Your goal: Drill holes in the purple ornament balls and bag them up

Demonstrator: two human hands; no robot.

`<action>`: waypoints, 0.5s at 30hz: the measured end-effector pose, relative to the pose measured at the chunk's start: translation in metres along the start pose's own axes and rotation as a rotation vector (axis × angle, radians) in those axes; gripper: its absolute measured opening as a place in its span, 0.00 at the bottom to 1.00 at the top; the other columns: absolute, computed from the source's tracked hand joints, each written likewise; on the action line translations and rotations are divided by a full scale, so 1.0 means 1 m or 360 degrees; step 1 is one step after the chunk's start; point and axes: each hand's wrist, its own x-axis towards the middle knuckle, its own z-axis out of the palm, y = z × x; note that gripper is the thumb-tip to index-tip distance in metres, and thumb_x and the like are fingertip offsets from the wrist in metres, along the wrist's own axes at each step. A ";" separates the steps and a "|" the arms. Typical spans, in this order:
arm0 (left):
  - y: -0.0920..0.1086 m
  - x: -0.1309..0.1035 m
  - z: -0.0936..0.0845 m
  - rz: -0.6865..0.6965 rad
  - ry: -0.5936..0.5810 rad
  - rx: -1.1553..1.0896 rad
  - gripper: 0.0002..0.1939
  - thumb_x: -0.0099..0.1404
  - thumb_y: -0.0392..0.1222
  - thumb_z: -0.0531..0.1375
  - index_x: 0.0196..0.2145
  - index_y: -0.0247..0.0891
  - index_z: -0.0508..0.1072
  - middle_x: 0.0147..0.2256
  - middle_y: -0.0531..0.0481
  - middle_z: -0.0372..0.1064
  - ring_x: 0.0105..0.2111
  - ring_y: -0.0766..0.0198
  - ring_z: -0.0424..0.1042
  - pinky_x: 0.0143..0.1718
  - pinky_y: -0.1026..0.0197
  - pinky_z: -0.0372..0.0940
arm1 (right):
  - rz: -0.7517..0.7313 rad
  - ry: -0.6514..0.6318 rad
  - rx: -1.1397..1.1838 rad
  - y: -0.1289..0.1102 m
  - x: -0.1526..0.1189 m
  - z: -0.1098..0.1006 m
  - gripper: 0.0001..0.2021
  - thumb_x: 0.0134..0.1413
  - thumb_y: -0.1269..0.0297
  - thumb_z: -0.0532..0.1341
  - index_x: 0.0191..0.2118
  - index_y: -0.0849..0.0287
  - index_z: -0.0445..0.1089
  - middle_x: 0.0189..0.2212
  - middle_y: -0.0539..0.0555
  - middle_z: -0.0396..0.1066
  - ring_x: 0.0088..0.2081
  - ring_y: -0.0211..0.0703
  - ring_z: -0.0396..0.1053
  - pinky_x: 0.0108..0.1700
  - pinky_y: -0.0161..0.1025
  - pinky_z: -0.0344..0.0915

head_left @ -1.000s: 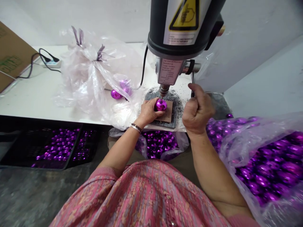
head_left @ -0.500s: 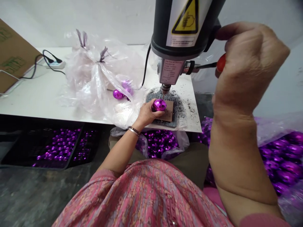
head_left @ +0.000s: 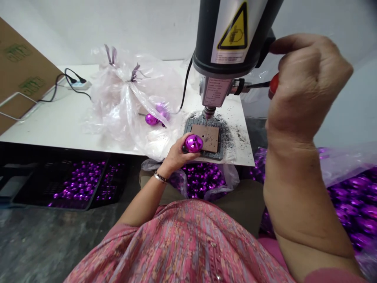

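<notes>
Between the thumb and fingers of my left hand (head_left: 177, 154) is a shiny purple faceted ball (head_left: 194, 144), at the left front edge of a brown board (head_left: 211, 137). That board, with a small hole in it, lies on the grey base (head_left: 217, 156) of a drill press (head_left: 219, 70). The thin drill bit (head_left: 206, 122) points down over the board, apart from the ball. High on the right, my right hand (head_left: 309, 78) is closed around the red-knobbed lever (head_left: 273, 83) of the press; its fingers are partly hidden.
Dark shavings (head_left: 232, 131) litter the white table (head_left: 44, 129) around the base. Clear plastic bags (head_left: 118, 102) and a purple ball (head_left: 152, 119) lie to the left. Purple balls fill a lap bag (head_left: 203, 179), a black crate (head_left: 79, 181) and a bag (head_left: 356, 204) at right.
My left hand has drawn the purple ball from under the drill bit, toward me and to the left, uncovering the hole in the board. My right hand stays on the lever.
</notes>
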 end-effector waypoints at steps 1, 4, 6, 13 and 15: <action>-0.001 -0.008 0.000 -0.0005 -0.0052 -0.0126 0.38 0.55 0.44 0.71 0.62 0.40 0.67 0.58 0.43 0.71 0.57 0.54 0.71 0.62 0.52 0.64 | -0.0006 -0.0008 -0.0026 0.000 0.000 0.000 0.20 0.57 0.76 0.49 0.38 0.67 0.80 0.17 0.49 0.51 0.22 0.25 0.52 0.32 0.27 0.59; -0.003 -0.030 0.003 -0.0018 -0.0233 -0.0412 0.40 0.55 0.46 0.71 0.63 0.42 0.65 0.60 0.43 0.70 0.58 0.54 0.71 0.63 0.52 0.64 | -0.0001 -0.0022 -0.0037 -0.001 -0.001 -0.002 0.20 0.59 0.76 0.48 0.37 0.68 0.80 0.18 0.49 0.54 0.23 0.25 0.54 0.34 0.28 0.60; -0.004 -0.040 0.006 -0.0034 -0.0369 -0.0460 0.40 0.56 0.45 0.71 0.64 0.43 0.65 0.60 0.42 0.70 0.58 0.53 0.72 0.64 0.50 0.64 | 0.0020 -0.0021 -0.0023 -0.002 -0.001 -0.003 0.20 0.59 0.75 0.48 0.37 0.68 0.80 0.20 0.50 0.61 0.22 0.24 0.53 0.35 0.29 0.61; -0.005 -0.055 -0.008 -0.0081 -0.0553 0.0163 0.37 0.54 0.38 0.69 0.62 0.41 0.70 0.59 0.40 0.72 0.44 0.56 0.78 0.51 0.50 0.74 | 0.0072 -0.0073 -0.0021 0.000 -0.003 -0.006 0.19 0.60 0.69 0.50 0.40 0.64 0.80 0.33 0.52 0.75 0.35 0.29 0.69 0.42 0.31 0.64; -0.006 -0.045 -0.026 -0.0196 -0.0314 0.0209 0.28 0.60 0.42 0.66 0.58 0.41 0.74 0.52 0.43 0.76 0.36 0.61 0.77 0.44 0.54 0.75 | 0.0125 -0.0072 -0.0065 0.000 -0.004 -0.007 0.19 0.61 0.67 0.50 0.41 0.61 0.80 0.34 0.50 0.75 0.35 0.28 0.69 0.43 0.31 0.63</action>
